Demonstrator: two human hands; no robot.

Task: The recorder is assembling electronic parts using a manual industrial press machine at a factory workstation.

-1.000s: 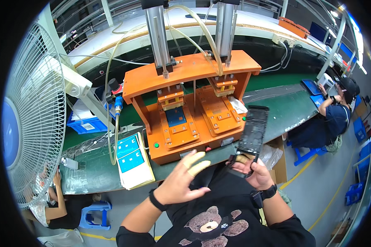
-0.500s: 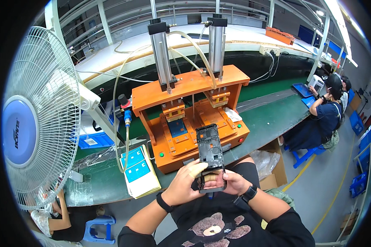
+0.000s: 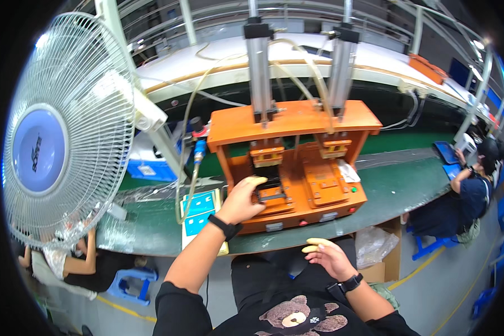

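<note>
A black plastic housing lies in the left station of an orange two-station press, under the raised left press head. My left hand grips it at its left edge, with thumb and forefinger against that side; the other fingers are partly hidden. My right hand is in front of the bench edge, holding nothing, its fingers apart and loosely bent. Yellow finger cots cover some fingertips on both hands. The press's right station stands under the other raised head.
A large fan stands at the left. Blue-patterned sheets lie left of the press, beside an air hose. A white cloth rests on the press's right side. Co-workers sit at far left and right; an open carton is below the bench.
The black housing has gone from both hands into the left station. My left hand has moved forward with it; my right hand has let go and drawn to the right. The view has shifted.
</note>
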